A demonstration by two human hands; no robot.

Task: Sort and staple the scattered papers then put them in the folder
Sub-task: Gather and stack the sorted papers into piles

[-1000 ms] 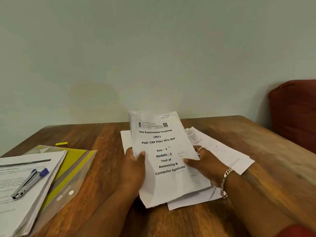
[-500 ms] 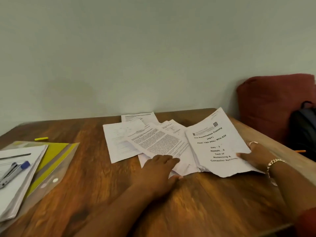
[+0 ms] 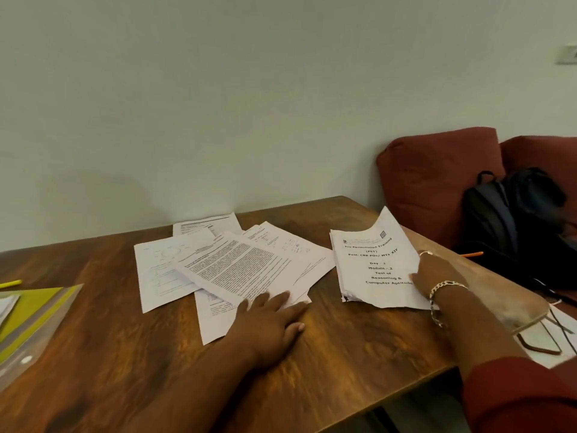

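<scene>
Several loose printed sheets [image 3: 231, 267] lie fanned out in the middle of the wooden table [image 3: 125, 354]. My left hand [image 3: 271, 320] rests flat on their near edge, fingers straight. To the right lies a separate titled bundle [image 3: 374, 264] headed "Pre Examination Training", its far corner curling up. My right hand [image 3: 437, 276] grips the bundle's right edge, thumb on top. The clear folder with a yellow insert [image 3: 34, 317] sits at the table's left edge, partly cut off by the frame.
A yellow marker [image 3: 11, 283] lies beyond the folder. Red cushions [image 3: 437, 182] and a dark backpack [image 3: 515, 226] sit past the table's right edge. Glasses [image 3: 540, 339] lie near the right corner, by an orange pen [image 3: 471, 254].
My right hand has carried the titled bundle off the loose pile to the right. My left hand let go of it and now rests on the loose sheets. The view turned right.
</scene>
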